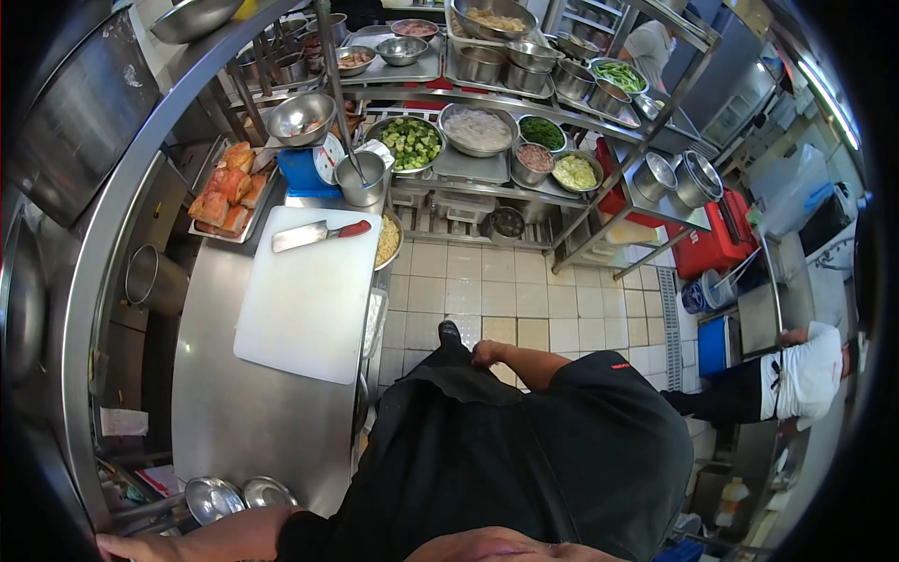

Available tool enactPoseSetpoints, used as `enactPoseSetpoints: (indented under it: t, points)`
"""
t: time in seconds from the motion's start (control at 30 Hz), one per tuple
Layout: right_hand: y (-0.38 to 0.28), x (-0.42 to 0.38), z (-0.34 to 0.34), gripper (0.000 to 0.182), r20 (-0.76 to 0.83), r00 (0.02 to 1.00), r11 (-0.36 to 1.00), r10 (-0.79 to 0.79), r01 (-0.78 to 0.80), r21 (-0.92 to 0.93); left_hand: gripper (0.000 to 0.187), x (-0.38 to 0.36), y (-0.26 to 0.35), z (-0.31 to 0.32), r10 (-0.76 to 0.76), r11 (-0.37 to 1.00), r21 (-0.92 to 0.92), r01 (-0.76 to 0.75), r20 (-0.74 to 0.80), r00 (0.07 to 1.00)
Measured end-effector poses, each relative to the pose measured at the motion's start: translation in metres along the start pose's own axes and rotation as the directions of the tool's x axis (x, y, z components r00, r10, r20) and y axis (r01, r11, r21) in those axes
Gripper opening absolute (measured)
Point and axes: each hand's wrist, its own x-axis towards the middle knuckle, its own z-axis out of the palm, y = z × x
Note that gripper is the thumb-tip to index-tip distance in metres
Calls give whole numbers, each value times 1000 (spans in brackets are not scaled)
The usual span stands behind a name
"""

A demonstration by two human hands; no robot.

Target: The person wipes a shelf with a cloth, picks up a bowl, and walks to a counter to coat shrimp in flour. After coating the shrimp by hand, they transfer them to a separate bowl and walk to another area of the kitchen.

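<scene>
My left hand (131,547) reaches out at the bottom left corner, next to the steel shelf post (80,440); a digit is stretched out and the rest is cut off by the dark frame edge. Held low in front of my body, my right hand (487,353) has its fingers curled in, with the inside of the fist hidden, beside the edge of my dark apron (478,386). A cleaver (304,236) with a red handle lies flat on the white cutting board (300,314), away from both hands. Under the board is a steel worktable (272,412).
Beyond the board stand a blue scale (304,175), a steel pot (361,178) and a tray of orange-red chunks (229,192). Bowls of cut green vegetables (412,143) and other food line the rack. A person in white (807,373) works at the right.
</scene>
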Motion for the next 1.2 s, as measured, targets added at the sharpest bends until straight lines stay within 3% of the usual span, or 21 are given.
enactPoseSetpoints:
  t: [0.07,0.27,0.37,0.47,0.87,1.07,1.2]
  points:
    - [0,2,1,32,13,998,997,63,-63,48,40,0,-1,0,8,1000,8,-8,2,1000]
    - [3,11,1,30,47,999,996,-21,25,-91,39,-1,-4,0,17,1000,5,-17,2,1000]
    - [-3,4,-2,30,-70,997,999,20,-22,-35,39,-1,-3,1,12,1000,5,-12,-5,1000]
    - [-3,10,-3,31,-17,1000,997,7,-8,-76,38,-2,-6,2,0,1000,-23,0,-10,1000]
    - [-14,-2,-7,32,-30,994,993,108,-106,48,38,-1,-4,2,-5,1000,-10,5,-13,1000]
    - [-13,6,-6,31,7,999,998,47,-47,-49,38,-3,-6,3,7,1000,0,-7,-19,1000]
    - [-5,14,-1,31,18,996,983,-87,89,-159,38,-5,-6,3,-9,1000,8,9,-24,1000]
